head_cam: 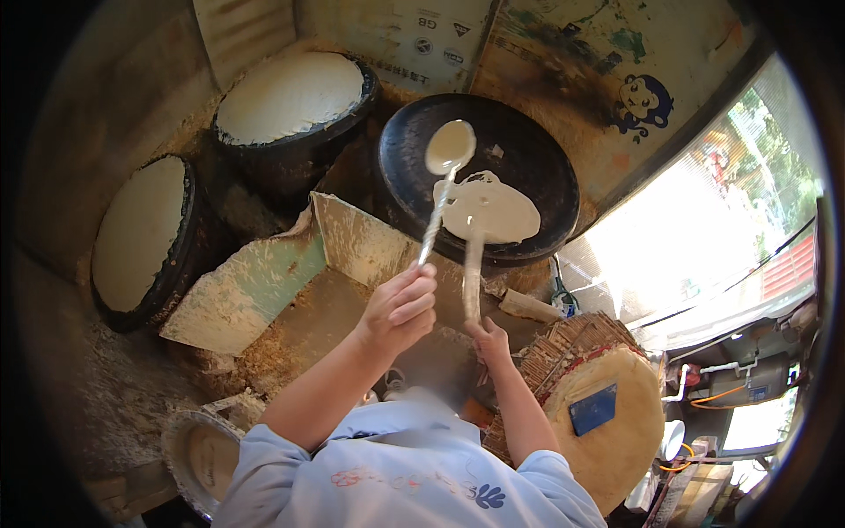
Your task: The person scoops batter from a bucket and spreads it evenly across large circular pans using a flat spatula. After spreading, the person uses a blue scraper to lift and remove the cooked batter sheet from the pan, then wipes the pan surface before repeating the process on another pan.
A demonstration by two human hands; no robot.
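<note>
My left hand (403,305) grips the twisted metal handle of a ladle (451,146), whose bowl is full of pale batter and hangs over the left side of a round black griddle (551,165). A thick puddle of batter (495,210) lies on the griddle's near half, its edge uneven. Held in my right hand (492,342) is a long flat wooden stick (473,277), blurred by motion. Its far end reaches the near part of the puddle; whether it touches the batter cannot be told.
Two dark vats (294,152) (191,254) brimming with pale batter stand at left. Bent boards (254,290) separate them from me. To my right, a blue flat piece (593,409) rests on a stack of thin round flatbreads (627,455) beside a reed mat (574,350). A basin (175,439) stands lower left.
</note>
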